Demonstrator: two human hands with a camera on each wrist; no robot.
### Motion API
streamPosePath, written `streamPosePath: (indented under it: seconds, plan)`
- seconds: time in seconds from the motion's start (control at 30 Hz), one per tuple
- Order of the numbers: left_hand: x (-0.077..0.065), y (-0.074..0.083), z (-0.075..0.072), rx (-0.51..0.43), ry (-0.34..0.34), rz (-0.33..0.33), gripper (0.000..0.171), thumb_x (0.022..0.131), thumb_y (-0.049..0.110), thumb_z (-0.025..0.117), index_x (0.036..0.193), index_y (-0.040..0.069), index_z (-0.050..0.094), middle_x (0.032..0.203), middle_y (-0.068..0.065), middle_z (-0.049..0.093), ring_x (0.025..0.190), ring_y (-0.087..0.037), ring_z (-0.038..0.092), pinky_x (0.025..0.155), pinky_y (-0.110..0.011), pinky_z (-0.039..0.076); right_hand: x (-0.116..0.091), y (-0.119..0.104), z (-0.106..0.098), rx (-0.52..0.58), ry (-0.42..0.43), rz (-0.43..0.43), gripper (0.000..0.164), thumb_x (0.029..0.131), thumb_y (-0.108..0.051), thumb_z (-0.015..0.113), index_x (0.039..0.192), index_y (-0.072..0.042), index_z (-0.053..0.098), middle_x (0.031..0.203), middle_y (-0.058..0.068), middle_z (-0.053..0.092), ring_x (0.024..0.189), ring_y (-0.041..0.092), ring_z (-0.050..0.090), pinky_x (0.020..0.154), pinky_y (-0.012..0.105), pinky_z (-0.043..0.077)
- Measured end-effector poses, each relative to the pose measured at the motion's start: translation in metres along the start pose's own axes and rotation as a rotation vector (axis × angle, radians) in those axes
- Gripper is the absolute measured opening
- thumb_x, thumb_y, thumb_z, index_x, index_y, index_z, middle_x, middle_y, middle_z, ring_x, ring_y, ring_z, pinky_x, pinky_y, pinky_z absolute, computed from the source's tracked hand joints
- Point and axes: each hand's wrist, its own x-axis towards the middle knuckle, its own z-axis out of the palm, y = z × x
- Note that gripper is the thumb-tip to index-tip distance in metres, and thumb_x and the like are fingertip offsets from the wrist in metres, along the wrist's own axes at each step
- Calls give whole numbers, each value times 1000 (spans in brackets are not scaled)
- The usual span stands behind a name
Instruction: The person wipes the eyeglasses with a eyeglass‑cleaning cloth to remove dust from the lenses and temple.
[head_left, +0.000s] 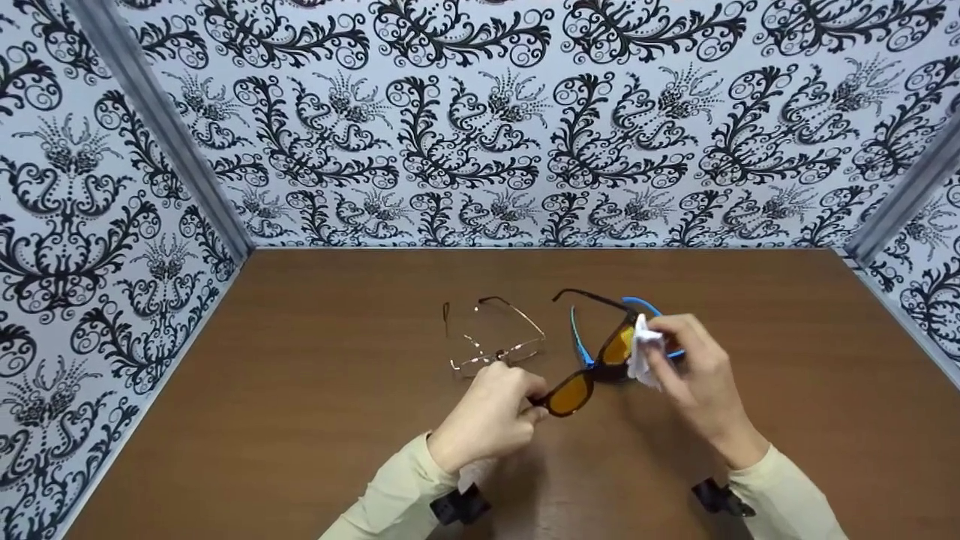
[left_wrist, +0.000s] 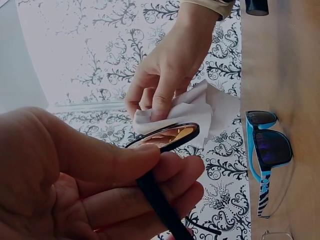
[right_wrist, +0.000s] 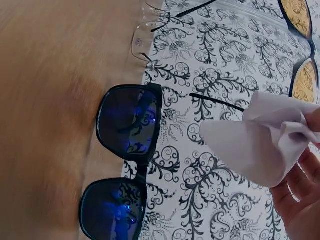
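Note:
My left hand pinches black-framed glasses with amber lenses near one end of the frame, thumb on top in the left wrist view. The glasses are held above the table, tilted, with a dark temple pointing away. In my right hand is a crumpled white cloth, gripped between thumb and fingers. This cloth lies right at the far lens and partly covers it in the head view. Behind the amber glasses are blue-and-black sunglasses on the table, mostly hidden in the head view.
Thin-rimmed clear glasses lie on the brown wooden table, left of the sunglasses, with their temples unfolded toward the back. Patterned black-and-white walls stand along the back and both sides.

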Motion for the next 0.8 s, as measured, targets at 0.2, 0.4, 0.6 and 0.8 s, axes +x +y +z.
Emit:
streamPosePath:
  seconds: [0.2,0.4,0.6,0.8]
  plan:
    - [-1,5,4,89,30,55,20,70,-6,66,60,10,60,55,8,56,51,-3,44,54,-19,39,10,-11,1,-52,49,23,19,87,-3,67,104,2,68,100,15,63,90,21,58,85,16,46]
    - [-1,4,7,167,76,55,19,65,-9,61,59,10,59,56,6,57,52,-9,54,54,-25,47,10,-29,16,-141,26,-118,27,97,-26,58,99,-4,73,100,14,65,90,30,59,86,21,47]
    - [1,3,9,209,74,27,18,64,-9,65,62,9,60,55,5,55,52,-12,54,52,-26,46,1,-49,33,-169,-56,-224,24,97,-21,57,96,-4,73,96,9,66,83,26,61,75,34,50]
    - [5,1,12,205,60,46,22,64,-9,64,62,12,59,53,10,43,50,-7,45,49,-26,41,-3,-62,39,-121,-92,-248,21,98,-20,58,97,-6,74,98,7,66,86,25,62,78,34,50]
